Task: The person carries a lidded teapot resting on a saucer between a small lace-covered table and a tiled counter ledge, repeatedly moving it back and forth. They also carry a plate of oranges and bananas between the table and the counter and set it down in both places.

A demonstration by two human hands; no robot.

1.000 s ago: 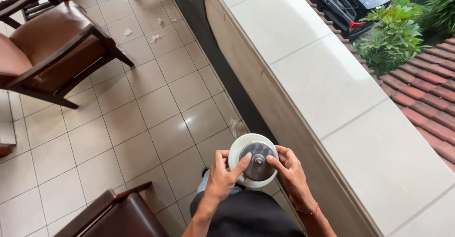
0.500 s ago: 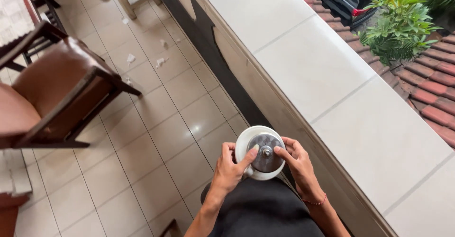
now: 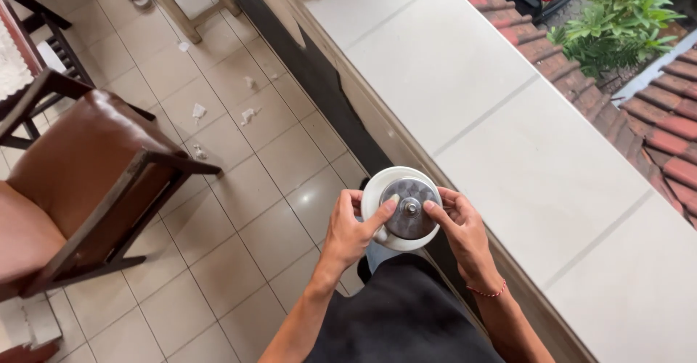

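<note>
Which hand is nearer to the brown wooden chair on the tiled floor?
Left. The left hand grips the white cup on the side facing the brown chair; the right hand holds the cup's far side, next to the white ledge.

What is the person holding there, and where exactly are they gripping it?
Both hands hold a white round cup with a metal lid. The left hand and right hand clasp its sides, each with a thumb resting on the lid.
</note>
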